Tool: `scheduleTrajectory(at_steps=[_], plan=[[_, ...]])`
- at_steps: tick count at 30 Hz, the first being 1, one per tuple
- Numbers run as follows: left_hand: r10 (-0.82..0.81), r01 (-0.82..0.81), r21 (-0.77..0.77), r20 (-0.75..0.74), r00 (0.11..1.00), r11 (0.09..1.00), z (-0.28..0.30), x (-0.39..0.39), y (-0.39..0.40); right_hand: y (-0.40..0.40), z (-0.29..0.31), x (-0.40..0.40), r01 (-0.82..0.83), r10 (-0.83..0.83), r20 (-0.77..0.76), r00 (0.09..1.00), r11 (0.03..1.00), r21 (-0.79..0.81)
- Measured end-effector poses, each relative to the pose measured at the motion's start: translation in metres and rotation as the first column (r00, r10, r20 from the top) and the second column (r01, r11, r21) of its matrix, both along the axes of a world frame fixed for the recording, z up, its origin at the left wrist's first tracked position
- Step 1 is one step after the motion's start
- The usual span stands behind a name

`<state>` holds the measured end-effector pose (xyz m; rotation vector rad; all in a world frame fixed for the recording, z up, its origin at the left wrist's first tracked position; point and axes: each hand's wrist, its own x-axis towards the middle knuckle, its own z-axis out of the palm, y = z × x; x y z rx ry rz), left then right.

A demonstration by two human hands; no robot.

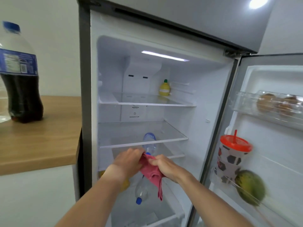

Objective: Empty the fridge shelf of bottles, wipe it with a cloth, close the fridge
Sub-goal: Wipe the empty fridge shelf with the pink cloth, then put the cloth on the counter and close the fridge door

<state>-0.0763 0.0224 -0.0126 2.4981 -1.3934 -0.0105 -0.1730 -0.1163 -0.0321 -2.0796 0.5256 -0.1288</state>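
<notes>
The fridge stands open in front of me. My left hand (127, 161) and my right hand (164, 166) both grip a pink cloth (151, 175), held in front of the lower shelves with a strip hanging down. The middle glass shelf (164, 136) carries nothing that I can see. A clear water bottle (149, 143) lies on the shelf below it, just behind my hands. Another clear bottle with a blue cap (141, 191) lies lower down. A yellow lemon-shaped bottle (164, 88) stands on the top shelf (147, 102). A large cola bottle (19, 76) stands on the wooden counter (41, 145) at the left.
The fridge door (270, 128) is swung open to the right. Its racks hold a plastic egg box (277, 105), a cup with a red lid and straw (232, 158) and a green fruit (250, 187). Something yellow (125, 184) shows partly behind my left forearm.
</notes>
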Motion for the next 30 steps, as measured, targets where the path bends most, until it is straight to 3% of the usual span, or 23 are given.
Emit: scheduleTrajectory(at_steps=[3,6,8,13,16,23,30], plan=[[0.015,-0.017,-0.069,-0.026,1.0,0.997,0.013,-0.008,0.008,0.009,0.017,-0.006,0.009,-0.009,0.01,1.0,0.999,0.047],[-0.003,-0.011,-0.125,-0.113,0.994,0.992,0.033,-0.011,0.019,0.014,0.032,-0.013,-0.008,0.007,-0.031,0.999,1.0,-0.027],[-0.006,-0.01,-0.125,-0.128,0.992,0.992,0.044,-0.015,0.024,0.02,0.037,-0.016,-0.002,-0.003,-0.062,0.998,0.997,-0.082],[0.023,-0.033,-0.097,-0.101,0.995,0.995,0.061,-0.025,0.037,0.041,0.036,-0.025,-0.032,0.031,-0.084,0.996,0.999,-0.017],[0.031,-0.036,-0.062,-0.077,0.997,0.997,0.068,-0.029,0.044,0.053,0.028,-0.028,-0.078,0.069,-0.104,0.992,0.993,-0.089],[0.055,-0.056,-0.027,-0.052,0.997,0.998,0.091,-0.028,0.067,0.077,0.026,-0.026,-0.019,0.02,0.002,1.0,0.97,-0.241],[0.055,-0.056,-0.01,-0.061,0.997,0.998,0.119,-0.019,0.093,0.066,0.072,-0.046,-0.052,0.022,-0.085,0.996,0.926,-0.373]])
